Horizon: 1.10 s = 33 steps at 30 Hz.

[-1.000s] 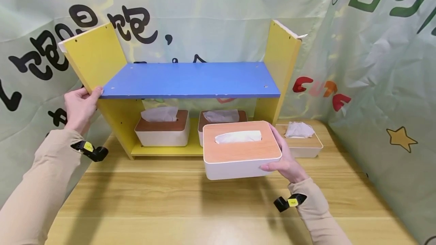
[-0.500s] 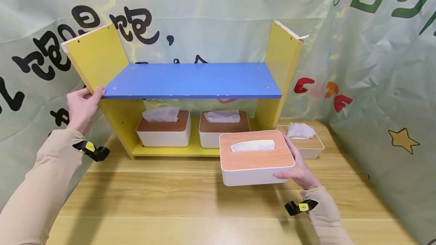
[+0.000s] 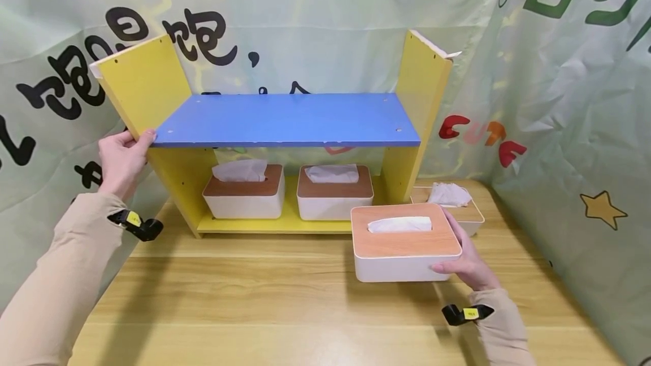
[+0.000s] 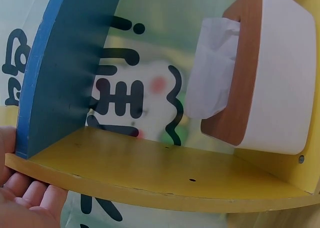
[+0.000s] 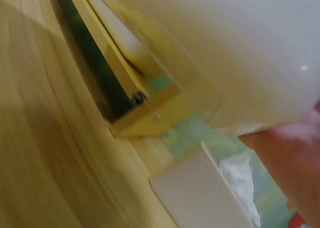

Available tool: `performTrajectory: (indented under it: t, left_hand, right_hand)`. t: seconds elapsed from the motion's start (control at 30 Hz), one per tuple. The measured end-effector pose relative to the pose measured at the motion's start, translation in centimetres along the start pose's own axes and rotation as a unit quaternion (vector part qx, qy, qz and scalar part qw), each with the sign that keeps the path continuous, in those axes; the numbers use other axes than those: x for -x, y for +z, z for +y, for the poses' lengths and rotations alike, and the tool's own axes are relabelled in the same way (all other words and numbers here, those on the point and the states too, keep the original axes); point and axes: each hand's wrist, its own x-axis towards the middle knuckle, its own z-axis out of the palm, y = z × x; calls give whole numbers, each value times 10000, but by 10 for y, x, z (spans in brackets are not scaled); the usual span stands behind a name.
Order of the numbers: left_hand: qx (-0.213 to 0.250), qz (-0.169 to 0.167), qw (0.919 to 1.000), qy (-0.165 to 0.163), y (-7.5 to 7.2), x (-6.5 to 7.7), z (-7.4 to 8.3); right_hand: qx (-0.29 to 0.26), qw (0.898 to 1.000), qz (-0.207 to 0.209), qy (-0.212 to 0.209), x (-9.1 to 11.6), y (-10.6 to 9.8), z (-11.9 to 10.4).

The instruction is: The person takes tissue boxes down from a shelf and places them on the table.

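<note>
My right hand (image 3: 470,264) grips a white tissue box (image 3: 402,269) with a light wood-look lid by its right end. The box is held above the table in front of the shelf's right part, a white tissue lying in its slot. My left hand (image 3: 123,162) holds the left side panel of a yellow and blue shelf unit (image 3: 285,120), thumb at the blue board's front corner. In the left wrist view, the fingers (image 4: 32,193) lie along the outside of the yellow panel. On the unit's lower level stand a left tissue box (image 3: 244,206) and a middle tissue box (image 3: 325,208), both with darker lids.
Another tissue box (image 3: 470,222) with a light lid stands on the table (image 3: 229,298) right of the unit, partly hidden by my right hand and the held box. A printed fabric backdrop (image 3: 325,44) encloses the back and sides.
My right hand has carried the tissue box to the right, lower and toward me, uncovering the middle box on the lower shelf. The left hand stays on the side panel.
</note>
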Motion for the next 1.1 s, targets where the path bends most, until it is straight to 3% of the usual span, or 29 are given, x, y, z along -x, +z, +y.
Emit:
performTrajectory:
  t: [0.27,0.47,0.73,1.1]
  left_hand:
    - [-63,93,9999,20,0,-1,-1]
    - [48,78,10000,37,1,0,-1]
    - [-147,88,9998,38,1,0,-1]
    - [-44,97,9999,3,1,0,-1]
  right_hand:
    - [356,9990,28,286,16,-21,0]
    - [251,9993,88,248,27,-38,3]
    - [261,9989,203,322,43,-62,11]
    - [459,9968,126,634,55,-91,12]
